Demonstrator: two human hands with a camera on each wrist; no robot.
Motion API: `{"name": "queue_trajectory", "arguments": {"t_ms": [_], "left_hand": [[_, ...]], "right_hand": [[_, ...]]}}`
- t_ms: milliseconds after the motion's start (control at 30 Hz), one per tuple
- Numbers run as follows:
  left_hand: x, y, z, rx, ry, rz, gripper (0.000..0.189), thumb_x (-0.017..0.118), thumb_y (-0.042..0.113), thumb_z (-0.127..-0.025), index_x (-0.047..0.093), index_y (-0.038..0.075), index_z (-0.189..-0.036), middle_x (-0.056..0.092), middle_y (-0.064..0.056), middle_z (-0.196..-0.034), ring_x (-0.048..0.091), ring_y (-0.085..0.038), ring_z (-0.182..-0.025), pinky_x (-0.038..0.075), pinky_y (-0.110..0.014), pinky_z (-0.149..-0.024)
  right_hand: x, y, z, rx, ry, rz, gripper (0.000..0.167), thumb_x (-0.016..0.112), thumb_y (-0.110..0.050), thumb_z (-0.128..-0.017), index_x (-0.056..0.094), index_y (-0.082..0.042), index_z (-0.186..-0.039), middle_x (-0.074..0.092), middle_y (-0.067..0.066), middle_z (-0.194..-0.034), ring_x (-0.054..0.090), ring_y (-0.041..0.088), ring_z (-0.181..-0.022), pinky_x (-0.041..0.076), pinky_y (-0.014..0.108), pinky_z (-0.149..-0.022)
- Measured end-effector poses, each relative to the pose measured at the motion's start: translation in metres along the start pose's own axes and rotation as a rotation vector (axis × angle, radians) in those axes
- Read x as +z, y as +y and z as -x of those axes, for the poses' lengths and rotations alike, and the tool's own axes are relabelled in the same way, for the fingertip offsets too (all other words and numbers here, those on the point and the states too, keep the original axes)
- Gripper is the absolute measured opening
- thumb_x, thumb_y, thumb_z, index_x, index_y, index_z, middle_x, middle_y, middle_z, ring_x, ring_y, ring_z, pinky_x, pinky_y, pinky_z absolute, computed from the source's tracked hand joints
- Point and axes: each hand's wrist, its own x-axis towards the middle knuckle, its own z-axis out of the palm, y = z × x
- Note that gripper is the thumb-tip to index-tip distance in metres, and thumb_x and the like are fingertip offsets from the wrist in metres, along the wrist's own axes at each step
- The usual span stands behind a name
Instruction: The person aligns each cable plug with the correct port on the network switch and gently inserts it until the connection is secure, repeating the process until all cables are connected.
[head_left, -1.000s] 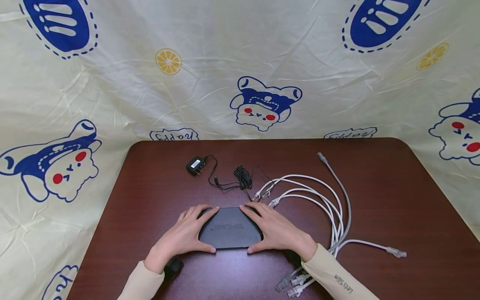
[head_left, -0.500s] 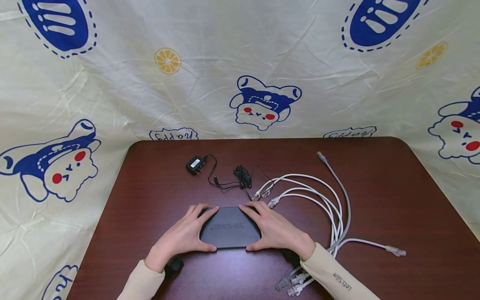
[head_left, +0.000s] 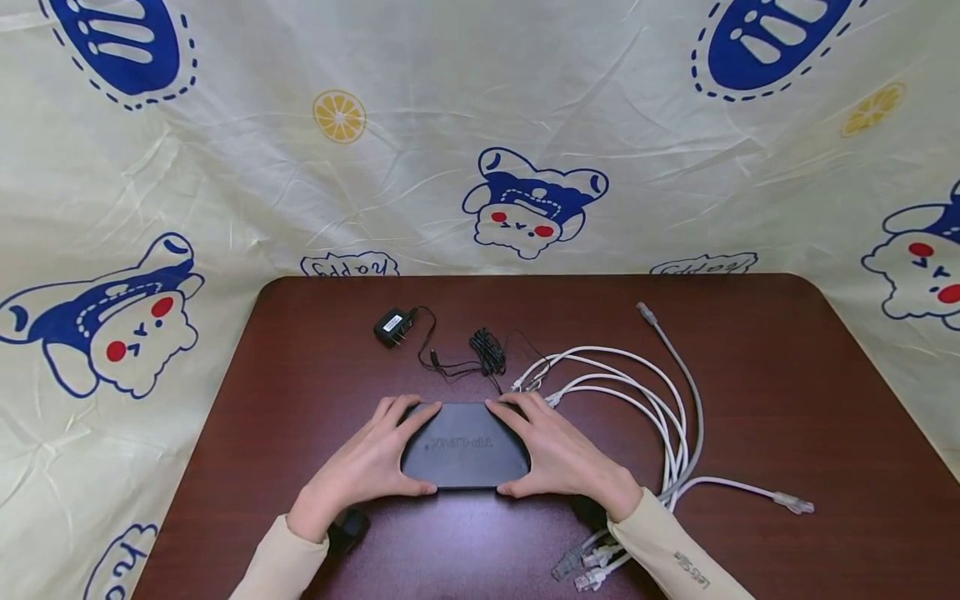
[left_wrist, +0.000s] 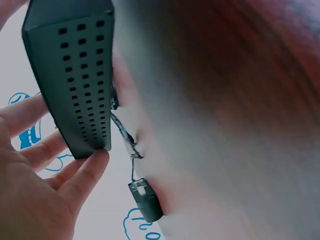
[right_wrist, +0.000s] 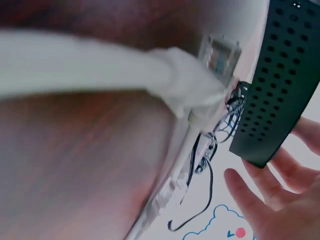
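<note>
A flat dark-grey trapezoid-shaped box with lettering on its top [head_left: 467, 458] is at the near middle of the dark reddish-brown wooden bench [head_left: 810, 375], held between two bare hands; the left hand [head_left: 375, 454] grips its left end, the fingers clamped on it with the thumb at the near edge and a fingertip at the far edge; the right hand [head_left: 561, 454] grips the right end the same way, its fingers also clamped on the box; the wrist views show rows of small vent holes along its ends; whether its underside touches the bench is hard to tell from these angles.

Beyond the box, to the far left, lies a black plug-in power adapter with a white label [head_left: 392, 327]; its thin black cord runs right to a tied black coil [head_left: 488, 352]; on the right, several white network cables with clear plugs [head_left: 660, 404] bow in an arc, some plug ends just beside the right hand, others near the right cream sleeve [head_left: 675, 550]; a grey network cable [head_left: 691, 379] runs with them, one end reaching far right; beyond the bench hangs a pale cloth printed with blue cartoon figures [head_left: 420, 192].
</note>
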Motion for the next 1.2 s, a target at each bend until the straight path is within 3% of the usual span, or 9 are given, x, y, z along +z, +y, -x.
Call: {"name": "queue_trajectory", "arguments": {"t_ms": [567, 867, 1067, 1200], "left_hand": [[-0.025, 0.012, 0.000, 0.089, 0.116, 0.118, 0.096, 0.085, 0.046, -0.065, 0.042, 0.014, -0.145, 0.034, -0.003, -0.144, 0.027, -0.025, -0.126, 0.043, -0.045, -0.090], [-0.024, 0.013, 0.002, 0.134, 0.185, 0.195, 0.093, 0.082, 0.047, -0.071, 0.038, 0.016, -0.147, 0.022, -0.003, -0.152, 0.019, -0.029, -0.134, 0.038, -0.054, -0.094], [-0.015, 0.017, 0.005, 0.064, 0.274, 0.316, 0.085, 0.079, 0.040, -0.078, 0.035, 0.021, -0.148, 0.006, -0.008, -0.156, 0.018, -0.032, -0.138, 0.033, -0.058, -0.100], [-0.010, 0.024, 0.005, -0.014, 0.302, 0.430, 0.082, 0.077, 0.029, -0.081, 0.033, 0.026, -0.149, 0.007, -0.006, -0.156, 0.023, -0.029, -0.138, 0.031, -0.057, -0.101]], "right_hand": [[-0.022, 0.000, 0.007, -0.095, 0.174, -0.056, 0.101, 0.081, -0.050, -0.058, 0.044, -0.008, -0.142, 0.043, 0.008, -0.134, 0.041, 0.024, -0.119, 0.045, 0.041, -0.087], [-0.027, -0.003, 0.009, -0.123, 0.255, -0.064, 0.097, 0.077, -0.057, -0.063, 0.046, -0.007, -0.141, 0.043, 0.010, -0.134, 0.041, 0.025, -0.117, 0.044, 0.043, -0.084], [-0.032, -0.003, 0.010, -0.120, 0.301, -0.071, 0.096, 0.075, -0.059, -0.065, 0.048, -0.006, -0.140, 0.044, 0.012, -0.134, 0.042, 0.027, -0.115, 0.042, 0.044, -0.086], [-0.035, -0.004, 0.010, -0.111, 0.325, -0.058, 0.096, 0.074, -0.060, -0.065, 0.048, -0.005, -0.139, 0.044, 0.013, -0.133, 0.043, 0.029, -0.114, 0.041, 0.045, -0.086]]}}
